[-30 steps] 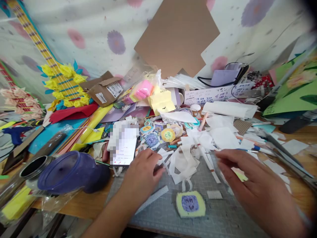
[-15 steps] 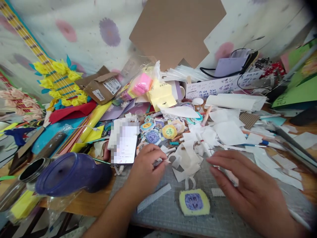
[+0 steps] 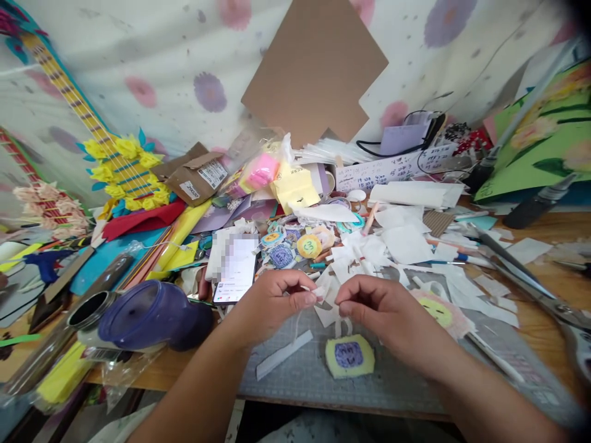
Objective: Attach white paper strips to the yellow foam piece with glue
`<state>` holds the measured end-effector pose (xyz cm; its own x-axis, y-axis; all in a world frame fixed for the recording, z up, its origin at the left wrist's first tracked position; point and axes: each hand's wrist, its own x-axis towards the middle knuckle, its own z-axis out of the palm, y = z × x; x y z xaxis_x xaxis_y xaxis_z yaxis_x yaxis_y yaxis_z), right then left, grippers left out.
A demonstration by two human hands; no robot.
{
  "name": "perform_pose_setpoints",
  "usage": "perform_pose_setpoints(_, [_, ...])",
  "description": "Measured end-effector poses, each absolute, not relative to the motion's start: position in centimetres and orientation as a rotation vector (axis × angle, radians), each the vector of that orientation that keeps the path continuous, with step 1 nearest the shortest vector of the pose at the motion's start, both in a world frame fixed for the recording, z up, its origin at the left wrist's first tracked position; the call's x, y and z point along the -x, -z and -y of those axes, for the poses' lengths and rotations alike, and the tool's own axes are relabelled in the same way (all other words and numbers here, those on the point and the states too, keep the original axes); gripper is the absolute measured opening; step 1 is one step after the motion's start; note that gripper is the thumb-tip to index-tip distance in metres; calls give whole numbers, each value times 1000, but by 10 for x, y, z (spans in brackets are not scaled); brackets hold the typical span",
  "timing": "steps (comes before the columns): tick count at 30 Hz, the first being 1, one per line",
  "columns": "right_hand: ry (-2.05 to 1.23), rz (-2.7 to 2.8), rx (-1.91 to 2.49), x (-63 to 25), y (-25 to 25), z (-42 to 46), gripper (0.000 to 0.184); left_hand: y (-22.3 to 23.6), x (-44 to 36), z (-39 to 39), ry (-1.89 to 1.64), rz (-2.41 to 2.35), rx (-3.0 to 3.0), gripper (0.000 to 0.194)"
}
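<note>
My left hand (image 3: 281, 301) pinches a small white paper strip (image 3: 317, 291) between thumb and forefinger above the cutting mat. Facing it, a short gap away, my right hand (image 3: 376, 307) has its thumb and fingertips pressed together; whatever is between them is too small to make out. Just below my right hand lies a yellow badge with a purple centre (image 3: 349, 357), a white paper loop standing at its top. A long folded white strip (image 3: 284, 355) rests on the mat to its left. Beyond my right wrist is a pink and yellow piece (image 3: 443, 312), partly covered.
A grey cutting mat (image 3: 305, 384) covers the desk front. Behind the hands lie white paper scraps (image 3: 401, 231), round badges (image 3: 309, 246) and a phone (image 3: 237, 271). Large scissors (image 3: 530, 283) lie right; a purple jar (image 3: 148, 317) stands left.
My right hand has moved left toward my left hand, and its fingers have closed together. The camera view has shifted, uncovering the pink and yellow piece and the scissors.
</note>
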<state>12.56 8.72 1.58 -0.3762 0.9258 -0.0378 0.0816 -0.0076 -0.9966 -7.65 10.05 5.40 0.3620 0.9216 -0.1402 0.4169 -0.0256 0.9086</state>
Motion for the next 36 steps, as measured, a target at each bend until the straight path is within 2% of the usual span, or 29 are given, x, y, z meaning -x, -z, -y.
perform_pose_setpoints(4, [-1345, 1457, 1042, -132, -17, -84, 25, -60, 69, -102, -567, -1129, -1659, 16])
perform_pose_setpoints(6, [-1389, 1451, 979, -133, -20, -83, 28, -62, 65, -103, -527, -1069, -1681, 14])
perform_pose_setpoints(11, [-1619, 1238, 935, -133, -22, -79, 9, -62, 57, -112, -424, -1046, -1806, 15])
perform_pose_setpoints(14, [-1675, 1012, 1003, -133, -19, -77, 19, -58, 55, -120, -425, -1269, -2023, 16])
perform_pose_setpoints(17, [-1684, 828, 1003, -134, -19, -74, 31, -53, 52, -121, -468, -1577, -2380, 35])
perform_pose_setpoints(19, [-1660, 765, 991, -134, -20, -73, 36, -51, 49, -115, -577, -1625, -2504, 37])
perform_pose_setpoints(22, [-1626, 684, 970, -134, -21, -70, 36, -49, 41, -96, -910, -1564, -2341, 17])
perform_pose_setpoints(24, [-1588, 635, 945, -133, -20, -69, 34, -46, 34, -82, -1028, -1478, -2066, 16])
perform_pose_setpoints(29, [-1510, 575, 934, -129, -14, -63, 35, -29, 10, -65, -931, -1206, -1507, 20])
perform_pose_setpoints(32, [-1451, 560, 930, -128, -9, -61, 35, -22, -1, -64, -917, -1218, -1433, 15])
perform_pose_setpoints(36, [-1349, 506, 949, -132, -7, -62, 33, -17, -3, -64, -783, -1236, -1467, 20])
